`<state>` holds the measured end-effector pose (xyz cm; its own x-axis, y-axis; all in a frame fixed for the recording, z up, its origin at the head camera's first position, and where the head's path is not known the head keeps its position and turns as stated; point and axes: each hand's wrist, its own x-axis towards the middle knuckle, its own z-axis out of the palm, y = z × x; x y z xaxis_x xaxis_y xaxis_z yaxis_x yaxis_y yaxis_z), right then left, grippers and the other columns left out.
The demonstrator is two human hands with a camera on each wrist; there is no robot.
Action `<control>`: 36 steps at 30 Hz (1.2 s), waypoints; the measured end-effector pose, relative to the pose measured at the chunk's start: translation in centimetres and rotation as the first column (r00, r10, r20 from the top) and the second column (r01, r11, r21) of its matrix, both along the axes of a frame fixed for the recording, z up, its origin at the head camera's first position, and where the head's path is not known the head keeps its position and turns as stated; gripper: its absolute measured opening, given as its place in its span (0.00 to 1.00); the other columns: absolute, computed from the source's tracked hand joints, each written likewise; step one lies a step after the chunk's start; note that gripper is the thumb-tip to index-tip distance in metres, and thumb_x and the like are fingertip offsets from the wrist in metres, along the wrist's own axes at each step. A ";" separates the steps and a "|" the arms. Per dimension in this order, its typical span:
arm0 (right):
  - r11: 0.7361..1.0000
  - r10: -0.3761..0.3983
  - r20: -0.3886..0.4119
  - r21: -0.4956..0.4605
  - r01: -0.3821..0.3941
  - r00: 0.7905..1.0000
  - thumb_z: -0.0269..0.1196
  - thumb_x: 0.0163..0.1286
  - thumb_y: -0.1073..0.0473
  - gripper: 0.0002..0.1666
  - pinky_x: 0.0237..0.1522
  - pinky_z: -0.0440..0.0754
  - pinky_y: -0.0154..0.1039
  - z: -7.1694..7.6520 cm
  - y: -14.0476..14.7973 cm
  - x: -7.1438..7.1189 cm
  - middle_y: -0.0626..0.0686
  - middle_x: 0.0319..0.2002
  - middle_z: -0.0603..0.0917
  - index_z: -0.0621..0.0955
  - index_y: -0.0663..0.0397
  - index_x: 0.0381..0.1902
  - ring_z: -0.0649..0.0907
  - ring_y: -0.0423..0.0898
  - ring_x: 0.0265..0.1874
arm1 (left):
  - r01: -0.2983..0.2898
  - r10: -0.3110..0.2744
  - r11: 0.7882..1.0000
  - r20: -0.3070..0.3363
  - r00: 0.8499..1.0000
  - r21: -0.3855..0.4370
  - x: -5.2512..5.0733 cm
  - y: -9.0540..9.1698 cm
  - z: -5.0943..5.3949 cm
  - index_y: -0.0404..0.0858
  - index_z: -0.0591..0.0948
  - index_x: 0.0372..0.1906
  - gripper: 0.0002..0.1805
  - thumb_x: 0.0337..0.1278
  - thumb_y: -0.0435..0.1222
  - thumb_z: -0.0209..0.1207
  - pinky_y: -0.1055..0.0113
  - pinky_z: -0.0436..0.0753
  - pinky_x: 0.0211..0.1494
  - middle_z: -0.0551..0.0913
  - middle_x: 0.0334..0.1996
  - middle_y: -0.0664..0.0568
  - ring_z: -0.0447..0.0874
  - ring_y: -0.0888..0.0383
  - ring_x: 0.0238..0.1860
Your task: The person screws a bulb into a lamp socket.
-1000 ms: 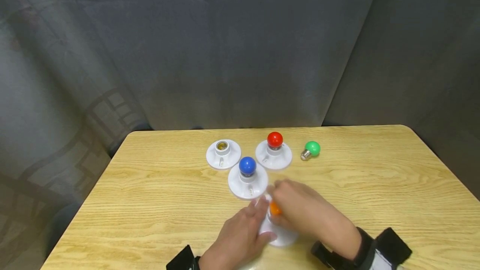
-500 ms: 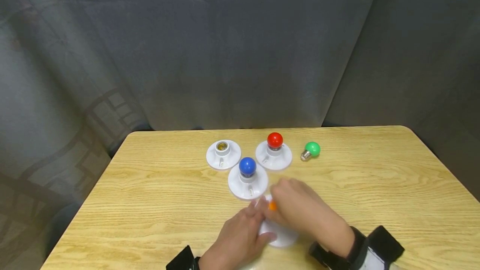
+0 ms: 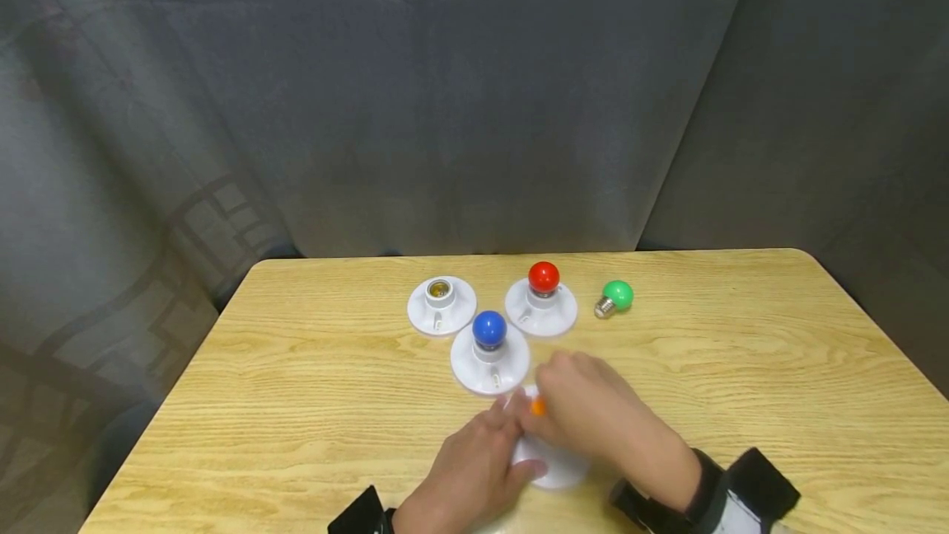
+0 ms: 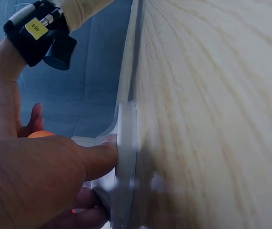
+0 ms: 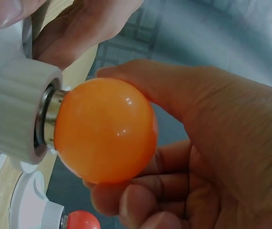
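Observation:
My right hand pinches an orange light bulb between thumb and fingers. The bulb's metal screw base sits in the mouth of a white round lamp holder, with some of the metal still showing in the right wrist view. My left hand grips that lamp holder's flat disc, thumb on the near side and fingers on the far side. In the left wrist view, the left thumb lies against the disc. From the head view, both hands hide most of the orange bulb.
Beyond the hands stand a lamp holder with a blue bulb, one with a red bulb, and a bulbless holder. A green bulb lies on its side on the wooden table. A grey curtain hangs behind.
My right hand has turned and shifted slightly left around the orange bulb, covering more of it than a second ago. The left hand and the lamp holder have stayed put.

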<state>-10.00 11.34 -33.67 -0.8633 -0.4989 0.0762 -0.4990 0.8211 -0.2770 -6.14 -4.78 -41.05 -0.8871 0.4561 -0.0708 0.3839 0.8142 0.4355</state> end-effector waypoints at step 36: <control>0.961 0.266 0.208 0.018 -0.276 0.941 0.68 0.50 0.75 0.29 0.42 0.85 0.36 2.3 2.7 -0.2 0.39 0.35 0.83 0.85 0.42 0.47 0.77 0.34 0.33 | 0.005 -0.003 1.000 0.042 0.999 -0.028 0.0 -0.2 0.0 0.44 0.56 0.76 0.41 0.64 0.55 0.55 0.50 0.75 0.66 0.63 0.73 0.46 0.70 0.47 0.69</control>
<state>-10.16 14.08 -31.35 -0.6898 -0.7151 -0.1137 -0.6424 0.6768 -0.3595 -6.15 -4.93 -41.04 -0.8813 0.4569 -0.1206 0.3692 0.8251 0.4278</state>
